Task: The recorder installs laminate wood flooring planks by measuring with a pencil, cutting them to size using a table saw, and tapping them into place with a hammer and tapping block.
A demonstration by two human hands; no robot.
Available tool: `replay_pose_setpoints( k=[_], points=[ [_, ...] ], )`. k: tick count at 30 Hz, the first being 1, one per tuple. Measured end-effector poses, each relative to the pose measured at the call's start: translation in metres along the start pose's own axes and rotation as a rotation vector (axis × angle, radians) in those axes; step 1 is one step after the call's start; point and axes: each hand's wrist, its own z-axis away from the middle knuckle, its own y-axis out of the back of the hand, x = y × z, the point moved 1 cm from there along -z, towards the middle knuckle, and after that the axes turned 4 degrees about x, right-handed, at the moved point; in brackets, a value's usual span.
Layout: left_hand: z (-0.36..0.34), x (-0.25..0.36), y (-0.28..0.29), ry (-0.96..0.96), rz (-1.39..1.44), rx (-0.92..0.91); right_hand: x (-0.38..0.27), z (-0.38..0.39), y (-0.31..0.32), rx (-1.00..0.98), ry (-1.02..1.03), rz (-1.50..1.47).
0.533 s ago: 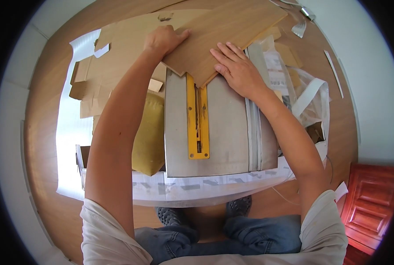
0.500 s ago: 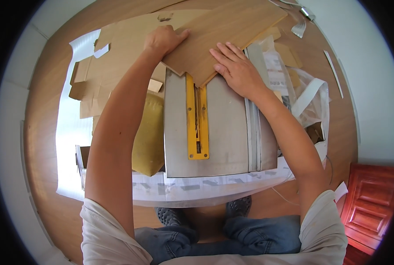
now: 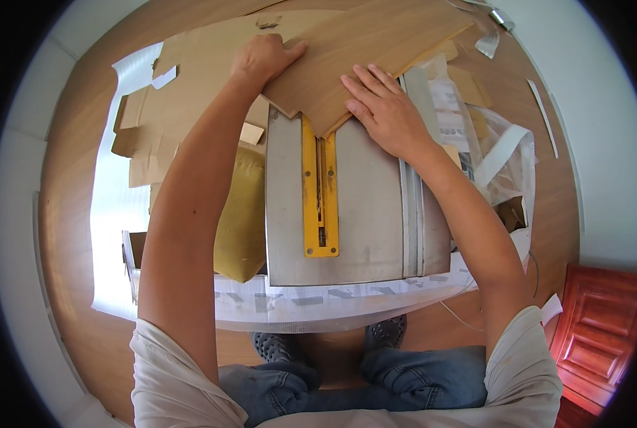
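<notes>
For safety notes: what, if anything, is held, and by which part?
A wooden board: the left hand holds its left edge; the right hand lies on it near the right edge.

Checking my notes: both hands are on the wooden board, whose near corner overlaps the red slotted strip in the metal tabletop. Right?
No: the head view shows the slotted strip in the metal tabletop is yellow, not red. The left hand and right hand are indeed on the wooden board.

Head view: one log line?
left hand: thumb atop flat brown wooden board; right hand: resting on board; board: corner over yellow slotted insert, grey metal tabletop
</notes>
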Motion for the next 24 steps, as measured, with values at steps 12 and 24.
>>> replay_pose_setpoints(
  k=[12,24],
  points=[
    [0.005,-0.001,-0.004,-0.027,0.045,0.089,0.000,0.002,0.002,0.007,0.018,0.004],
    [0.012,-0.002,-0.006,-0.026,0.029,0.120,-0.003,0.005,0.006,0.004,0.022,-0.007]
  ],
)
